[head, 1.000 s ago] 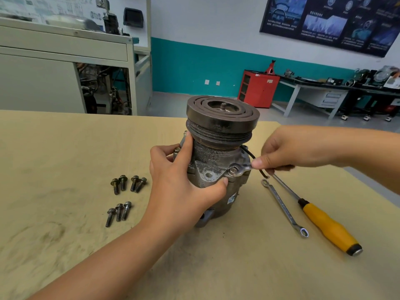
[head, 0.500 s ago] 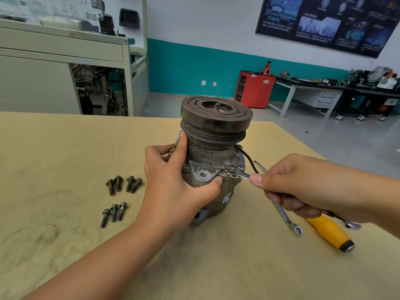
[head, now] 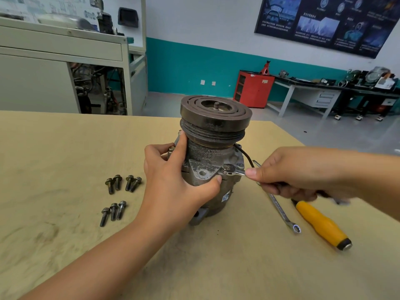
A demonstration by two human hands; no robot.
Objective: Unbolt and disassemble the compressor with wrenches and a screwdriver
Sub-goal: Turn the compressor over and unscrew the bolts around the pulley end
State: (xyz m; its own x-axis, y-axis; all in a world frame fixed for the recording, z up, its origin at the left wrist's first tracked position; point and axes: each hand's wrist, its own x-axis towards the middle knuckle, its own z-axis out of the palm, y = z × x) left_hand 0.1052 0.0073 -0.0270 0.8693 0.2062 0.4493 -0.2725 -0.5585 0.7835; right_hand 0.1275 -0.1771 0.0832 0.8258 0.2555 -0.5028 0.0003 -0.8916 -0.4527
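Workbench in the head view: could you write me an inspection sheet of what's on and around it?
Surface: tan worktop, scuffed with dark smudges.
Job's things: compressor upright, pulley end up; small wrench seated on a housing bolt; seven loose bolts lying left; spare wrench and yellow-handled screwdriver lying right.
Clutter: nothing seen.
Hands: left hand grips the compressor; right hand holds the small wrench.
Cables: black lead hanging off the compressor.
Surroundings: red cabinet, side benches, wall poster.
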